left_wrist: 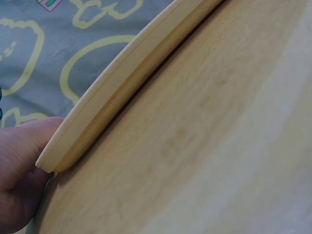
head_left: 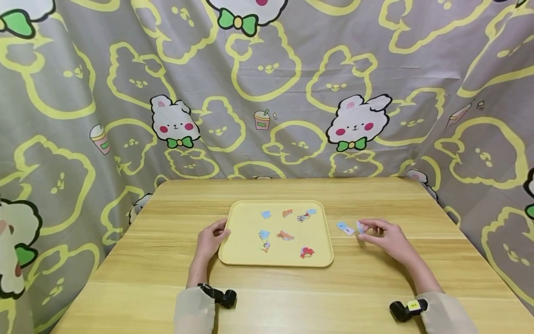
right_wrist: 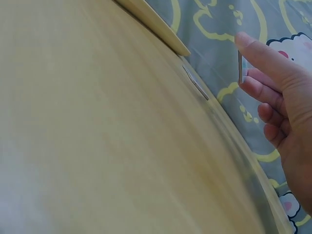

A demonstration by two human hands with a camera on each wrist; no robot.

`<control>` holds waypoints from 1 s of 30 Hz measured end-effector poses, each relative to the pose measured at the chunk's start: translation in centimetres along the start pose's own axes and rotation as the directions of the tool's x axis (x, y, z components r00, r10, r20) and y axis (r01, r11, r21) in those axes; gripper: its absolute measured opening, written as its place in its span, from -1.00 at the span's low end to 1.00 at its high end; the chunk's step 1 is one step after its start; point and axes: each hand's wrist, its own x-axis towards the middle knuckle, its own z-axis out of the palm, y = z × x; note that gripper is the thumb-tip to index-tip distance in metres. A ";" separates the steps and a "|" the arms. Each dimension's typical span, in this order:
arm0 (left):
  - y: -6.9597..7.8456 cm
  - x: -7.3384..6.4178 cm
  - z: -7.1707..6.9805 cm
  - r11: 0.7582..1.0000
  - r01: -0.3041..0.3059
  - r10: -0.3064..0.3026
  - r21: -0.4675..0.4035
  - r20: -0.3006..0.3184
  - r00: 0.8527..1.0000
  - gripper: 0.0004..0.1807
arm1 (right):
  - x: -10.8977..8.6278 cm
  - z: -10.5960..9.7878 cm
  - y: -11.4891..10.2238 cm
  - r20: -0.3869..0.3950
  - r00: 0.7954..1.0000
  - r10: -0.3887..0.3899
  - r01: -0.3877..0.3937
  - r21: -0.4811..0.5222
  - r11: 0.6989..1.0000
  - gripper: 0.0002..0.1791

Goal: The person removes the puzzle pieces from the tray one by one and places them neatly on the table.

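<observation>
My left hand [head_left: 210, 239] holds the left edge of a yellow tray [head_left: 246, 257], and in the left wrist view the thumb side of the hand [left_wrist: 22, 165] lies against the tray's rim [left_wrist: 112, 80]. To the tray's right, my right hand [head_left: 385, 237] pinches a small flat puzzle piece [head_left: 360, 227] between thumb and fingers. That piece [right_wrist: 241, 67] shows edge-on in the right wrist view, lifted off the table. Just left of it lies a joined pair of pale blue and white pieces [head_left: 345, 228] on the wood.
Several pieces are spread over the tray, among them a red one [head_left: 306, 252], an orange one [head_left: 285, 235], a blue-yellow cluster [head_left: 264, 240] and a blue one [head_left: 266, 214]. The wooden table [head_left: 292, 297] backs onto a patterned curtain [head_left: 258, 153].
</observation>
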 end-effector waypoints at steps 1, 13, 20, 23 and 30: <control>0.0 0.0 0.0 1.000 -0.002 0.002 0.000 -0.001 1.000 -0.53 | 0.0 -0.1 0.1 -0.001 1.000 0.002 -0.002 -0.004 1.000 -0.55; 0.2 -0.1 -0.1 1.000 -0.007 0.007 0.005 -0.008 1.000 -0.53 | -0.5 -1.2 0.4 -0.018 1.000 0.015 -0.016 -0.042 0.999 -0.55; 0.1 -0.1 -0.1 1.000 -0.017 0.017 0.002 -0.002 1.000 -0.54 | -0.3 -1.5 0.8 -0.018 1.000 0.007 -0.009 -0.067 0.998 -0.56; 0.0 -0.1 -0.1 1.000 -0.009 0.009 -0.006 -0.003 1.000 -0.54 | -0.1 -1.5 1.1 -0.014 1.000 0.005 -0.006 -0.078 0.997 -0.56; -0.1 0.1 -0.1 1.000 -0.020 0.020 -0.012 -0.003 1.000 -0.54 | 0.4 -1.4 1.5 -0.009 1.000 0.000 -0.001 -0.110 0.994 -0.54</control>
